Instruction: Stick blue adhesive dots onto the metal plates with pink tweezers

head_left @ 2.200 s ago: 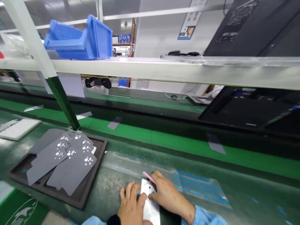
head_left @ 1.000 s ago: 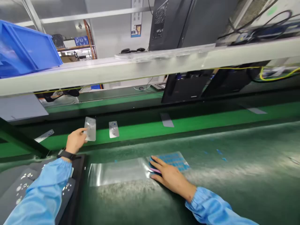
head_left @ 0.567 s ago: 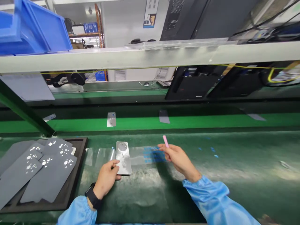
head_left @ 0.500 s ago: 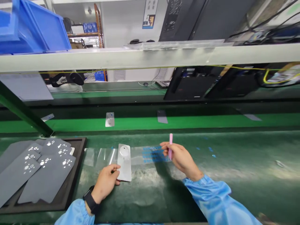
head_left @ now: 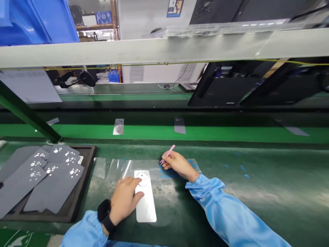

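Observation:
A silver plate (head_left: pixel 146 202) with a round camera ring at its top lies flat on the green work surface. My left hand (head_left: pixel 125 197) rests at its left edge, thumb and fingers apart, fingertips near the ring. Pink tweezers (head_left: pixel 169 153) are pinched in my right hand (head_left: pixel 178 164), their tips pointing down to the left at a clear film strip (head_left: pixel 154 165) that carries small blue stickers. The strip lies behind the silver plate.
At the left a black tray (head_left: pixel 86 171) holds several grey plates (head_left: pixel 55 188) with cut-outs. Phone-shaped plates (head_left: pixel 118 127) lie on the bright green belt (head_left: pixel 149 133) beyond. A green post (head_left: pixel 28 115) slants at the left; a white shelf beam (head_left: pixel 102 53) crosses above.
The silver plate has come nearer and now lies flat, my left hand's fingers spread beside it. My right hand has moved left and down to the stickers, tilting the tweezers.

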